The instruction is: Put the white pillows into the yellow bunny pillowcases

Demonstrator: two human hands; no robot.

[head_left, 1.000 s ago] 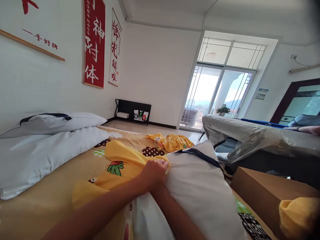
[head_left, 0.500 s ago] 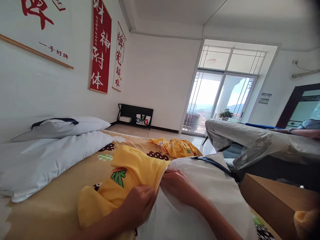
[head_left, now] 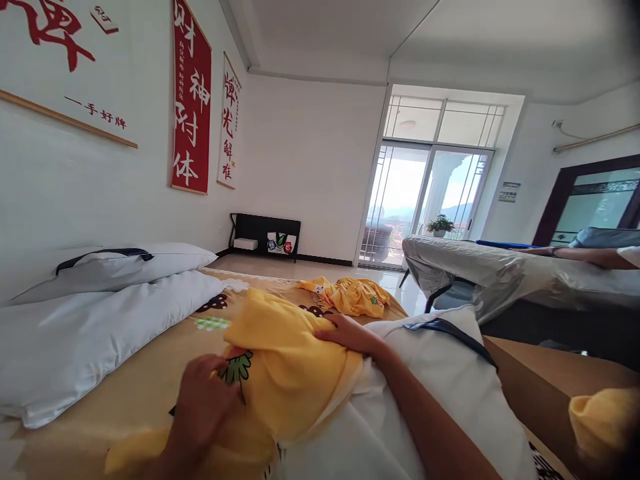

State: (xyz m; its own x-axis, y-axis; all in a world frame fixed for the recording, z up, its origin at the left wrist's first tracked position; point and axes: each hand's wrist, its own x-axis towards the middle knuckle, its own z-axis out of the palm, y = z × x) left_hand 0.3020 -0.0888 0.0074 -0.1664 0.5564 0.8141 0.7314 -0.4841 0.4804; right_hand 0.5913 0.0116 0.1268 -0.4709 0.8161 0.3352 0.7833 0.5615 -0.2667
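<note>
A yellow pillowcase (head_left: 290, 373) with a pineapple print now covers the near end of a white pillow (head_left: 415, 393). Its hem crosses the pillow, and the white part sticks out to the right. My left hand (head_left: 205, 390), slightly blurred, is closed on the pillowcase beside the green pineapple leaves. Over the upper side of the pillowcase my right hand (head_left: 353, 333) curls its fingers, gripping the cloth close to the hem; the pillow lies under it. A dark blue strap (head_left: 455, 330) runs along the pillow's far end.
Two white pillows (head_left: 115, 340) are stacked at left on the patterned bed sheet (head_left: 145, 400). Another yellow cloth (head_left: 355, 297) lies crumpled at the far edge. At right are a cardboard box (head_left: 520, 367), yellow fabric (head_left: 600, 417), a plastic-covered table (head_left: 465, 260) and another person's arm (head_left: 585, 255).
The pillowcase has moved further over the pillow, its hem now more to the right. My left hand has shifted left along the cloth; my right hand went from the hem to its upper side.
</note>
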